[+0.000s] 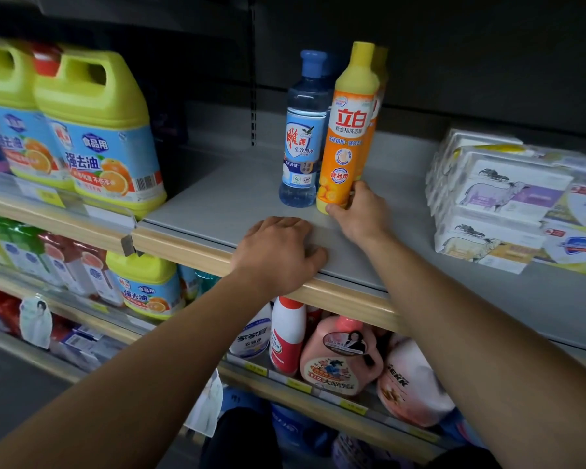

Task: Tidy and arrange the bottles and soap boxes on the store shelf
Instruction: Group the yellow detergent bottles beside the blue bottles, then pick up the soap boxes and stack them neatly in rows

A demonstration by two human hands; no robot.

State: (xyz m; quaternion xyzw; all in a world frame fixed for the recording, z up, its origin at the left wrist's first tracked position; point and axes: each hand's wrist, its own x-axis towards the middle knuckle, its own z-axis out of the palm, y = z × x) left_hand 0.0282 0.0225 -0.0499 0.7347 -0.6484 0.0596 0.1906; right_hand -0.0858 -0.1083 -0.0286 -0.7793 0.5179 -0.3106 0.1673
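Gripping the orange bottle (347, 130) at its base, right hand (359, 211) aligns it beside the blue bottle (301, 137); left hand (278, 252) rests flat on the shelf (217, 198); next likely squaring labels forward.

Grey shelf (237, 198) with a pale wooden front edge, carrying several goods. Standing upright near the middle: a blue bottle (301, 137) and, touching it on the right, an orange bottle (347, 130) with yellow cap, with one more orange bottle just behind. Stacked at the right end: white soap boxes (487, 204) in a pile, some printed with an animal drawing. Resting flat on the front edge: the left hand (278, 252). Gripping the base of the orange bottle: the right hand (359, 211). On the neighbouring shelf section at left, large yellow-green jugs (99, 130) side by side
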